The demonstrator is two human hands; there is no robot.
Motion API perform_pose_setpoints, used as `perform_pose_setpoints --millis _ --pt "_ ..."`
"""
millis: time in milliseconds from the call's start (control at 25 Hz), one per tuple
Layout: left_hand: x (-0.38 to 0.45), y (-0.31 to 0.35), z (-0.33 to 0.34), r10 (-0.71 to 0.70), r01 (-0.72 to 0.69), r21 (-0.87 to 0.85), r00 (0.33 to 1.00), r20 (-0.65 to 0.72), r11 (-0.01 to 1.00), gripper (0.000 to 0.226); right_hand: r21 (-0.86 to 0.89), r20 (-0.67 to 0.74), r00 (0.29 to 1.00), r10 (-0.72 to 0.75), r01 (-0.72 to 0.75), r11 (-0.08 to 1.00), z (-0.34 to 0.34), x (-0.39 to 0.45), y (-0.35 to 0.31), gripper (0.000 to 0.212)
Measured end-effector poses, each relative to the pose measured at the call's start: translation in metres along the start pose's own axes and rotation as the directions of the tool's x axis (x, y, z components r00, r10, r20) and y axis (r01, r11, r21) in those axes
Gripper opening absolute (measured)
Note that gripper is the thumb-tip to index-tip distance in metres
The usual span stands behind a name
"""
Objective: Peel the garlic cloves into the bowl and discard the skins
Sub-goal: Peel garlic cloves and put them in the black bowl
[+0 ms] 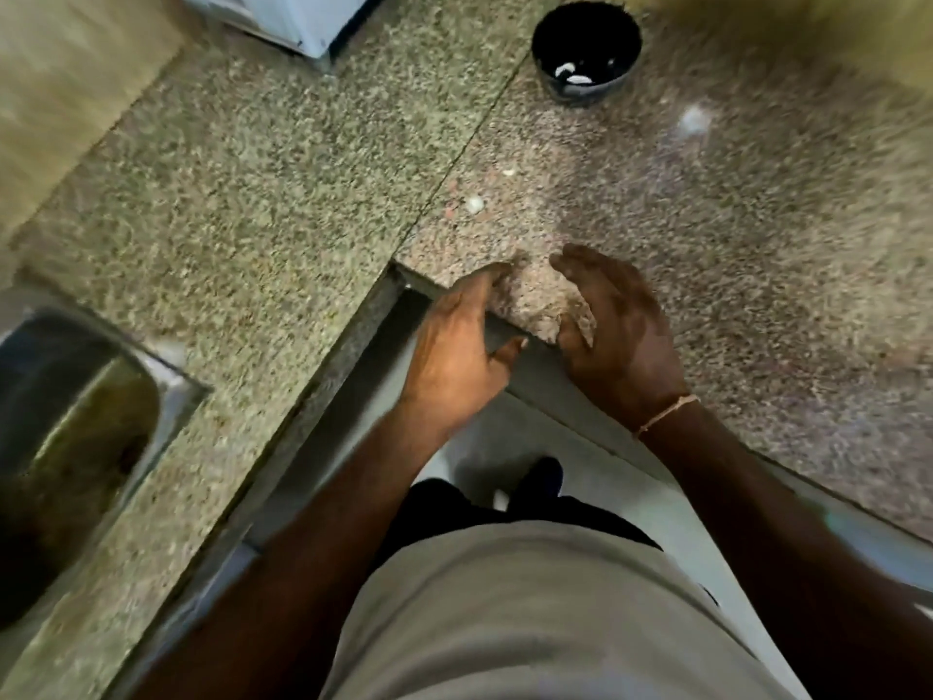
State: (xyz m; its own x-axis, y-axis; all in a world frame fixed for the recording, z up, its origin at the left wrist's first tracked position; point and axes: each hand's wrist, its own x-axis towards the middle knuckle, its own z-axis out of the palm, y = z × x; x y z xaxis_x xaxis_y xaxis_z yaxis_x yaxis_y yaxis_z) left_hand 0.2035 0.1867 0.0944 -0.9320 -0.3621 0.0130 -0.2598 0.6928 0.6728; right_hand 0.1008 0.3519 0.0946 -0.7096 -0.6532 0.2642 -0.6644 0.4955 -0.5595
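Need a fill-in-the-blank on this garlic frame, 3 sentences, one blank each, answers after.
1. The white pieces lie inside the ____ bowl.
2. The metal sink sits on the person's ____ side.
3. The thin bracelet is on the wrist of the ____ hand, not the left hand.

Answers: black; left; right

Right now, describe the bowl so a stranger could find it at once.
Start on the speckled granite counter, far side, beyond both hands. The bowl stands alone near the counter seam. It is small, round and black, with a few white pieces inside, unlike the steel sink at the left.
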Motion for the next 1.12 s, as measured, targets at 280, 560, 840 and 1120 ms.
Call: perform_pose_setpoints --millis 280,560,840,1120 --pt "0.098 -0.013 0.011 0.066 -0.064 -0.031 0.995 0.077 0.997 0.064 0.044 -0.018 0.983 0.181 -0.181 0.983 0.005 0.049 0.037 0.056" --pt "0.219 -0.064 0.004 0.095 -0.115 0.118 0.983 0.158 0.986 0.046 -0.011 0.007 0.932 0.362 -0.362 0.932 0.041 0.142 0.044 0.055" --pt "0.300 -0.092 0.018 -0.049 -0.002 0.157 0.947 0.318 0.988 0.033 0.014 -0.023 0.867 0.499 -0.498 0.867 0.069 0.198 0.052 0.051" --pt "0.308 -0.097 0.026 -0.020 -0.090 0.322 0.946 0.323 0.943 0.010 -0.010 0.057 0.862 0.503 -0.504 0.864 0.075 0.215 0.067 0.049"
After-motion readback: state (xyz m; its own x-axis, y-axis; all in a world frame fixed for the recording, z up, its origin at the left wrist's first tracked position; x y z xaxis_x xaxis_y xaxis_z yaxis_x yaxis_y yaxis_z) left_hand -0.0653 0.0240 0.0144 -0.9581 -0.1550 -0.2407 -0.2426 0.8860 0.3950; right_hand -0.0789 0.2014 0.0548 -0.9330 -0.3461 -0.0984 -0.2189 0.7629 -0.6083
